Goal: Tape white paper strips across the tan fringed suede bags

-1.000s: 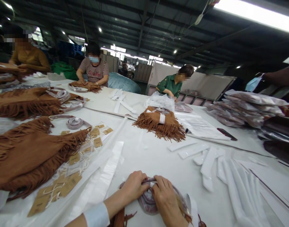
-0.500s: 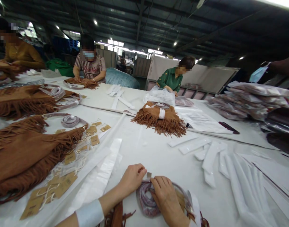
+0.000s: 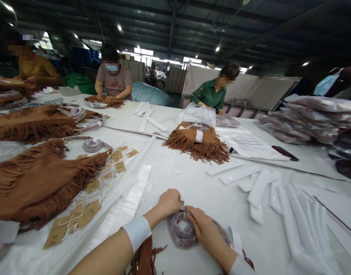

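My left hand [image 3: 170,201] is closed, its fingertips pinched at a small greyish-brown square piece [image 3: 182,206] just beyond the coil; whether it is a tag or tape I cannot tell. My right hand [image 3: 205,229] bends over the right side of a coiled strap [image 3: 179,232] wrapped in clear plastic, its fingers gripping the top edge. The strap belongs with a brown fringed suede piece [image 3: 145,256], mostly hidden under my forearms. A white paper band [image 3: 235,240] shows right of my right hand.
Brown fringed bags [image 3: 49,183] and cardboard hang tags [image 3: 78,219] with strings lie left. A banded fringed bag [image 3: 197,139] sits ahead. White strips [image 3: 261,191] lie right, before a stack of plastic-wrapped goods [image 3: 310,118]. Several people work across the table.
My left hand has closed at the small square piece and turned knuckles-up. My right hand has shifted slightly up along the coil. The view has swung a little left.
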{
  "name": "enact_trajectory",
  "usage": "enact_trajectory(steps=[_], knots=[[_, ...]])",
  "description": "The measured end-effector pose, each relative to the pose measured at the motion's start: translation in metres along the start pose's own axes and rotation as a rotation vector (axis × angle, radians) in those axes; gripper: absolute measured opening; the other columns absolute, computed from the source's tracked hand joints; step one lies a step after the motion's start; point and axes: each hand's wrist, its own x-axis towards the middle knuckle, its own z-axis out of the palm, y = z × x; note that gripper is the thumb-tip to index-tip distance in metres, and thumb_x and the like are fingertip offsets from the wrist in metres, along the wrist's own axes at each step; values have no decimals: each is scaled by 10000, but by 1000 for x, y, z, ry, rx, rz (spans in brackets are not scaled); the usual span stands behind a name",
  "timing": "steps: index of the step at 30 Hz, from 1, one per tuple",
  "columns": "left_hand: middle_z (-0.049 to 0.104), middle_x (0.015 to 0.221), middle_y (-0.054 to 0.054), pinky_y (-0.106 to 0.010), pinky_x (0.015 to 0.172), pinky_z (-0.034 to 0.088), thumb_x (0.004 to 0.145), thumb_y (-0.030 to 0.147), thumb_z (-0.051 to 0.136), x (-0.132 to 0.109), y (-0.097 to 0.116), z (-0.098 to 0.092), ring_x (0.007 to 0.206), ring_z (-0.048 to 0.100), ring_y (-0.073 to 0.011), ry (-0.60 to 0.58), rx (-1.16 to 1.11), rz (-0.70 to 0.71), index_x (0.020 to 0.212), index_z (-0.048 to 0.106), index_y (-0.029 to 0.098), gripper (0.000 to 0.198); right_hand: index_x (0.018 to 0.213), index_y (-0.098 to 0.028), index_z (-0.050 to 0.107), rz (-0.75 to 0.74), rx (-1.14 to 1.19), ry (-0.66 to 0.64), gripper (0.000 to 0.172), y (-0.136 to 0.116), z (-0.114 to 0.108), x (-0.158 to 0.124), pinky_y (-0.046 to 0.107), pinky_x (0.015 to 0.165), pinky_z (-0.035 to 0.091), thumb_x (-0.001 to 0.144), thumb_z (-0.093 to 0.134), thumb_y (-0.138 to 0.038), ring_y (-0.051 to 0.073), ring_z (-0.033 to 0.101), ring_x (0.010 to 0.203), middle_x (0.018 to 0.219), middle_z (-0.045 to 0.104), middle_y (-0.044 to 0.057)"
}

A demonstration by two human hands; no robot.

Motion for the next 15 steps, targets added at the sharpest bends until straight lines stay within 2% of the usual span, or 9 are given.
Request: enact_trajectory(steps=[2,5,9,12,15], knots=[[720,881,-127,-286,715,474,654,137,587,3,6,-5,840,659,-239,-6,-7,-1,807,722,138,204,1023,-212,596,37,36,-1,241,-1,-3,3,334,830,490,950,369,-242,195,630,908,963,681,55],[698,700,-113,-273,630,474,627,89,582,14,16,-8,701,658,-224,-78,-48,-38,718,692,113,145,956,-210,636,91,47,45,275,0,-3,8,331,789,490,947,372,-285,202,650,838,898,704,53],[583,467,-27,-244,524,451,679,60,514,21,17,2,501,604,-176,-151,-147,-104,728,652,111,155,902,-227,685,103,110,81,287,2,3,17,317,774,486,926,411,-308,203,670,814,893,732,37],[567,481,10,-230,537,445,730,84,486,13,6,16,506,593,-154,-66,-216,-81,811,629,139,173,883,-242,716,130,205,90,275,4,9,21,299,756,490,897,451,-315,196,678,797,902,743,20],[615,633,1,-223,619,445,757,120,485,1,-6,28,615,597,-134,82,-261,-10,777,601,166,127,831,-241,732,169,250,106,268,6,13,25,286,710,484,871,482,-332,196,672,762,862,748,13]])
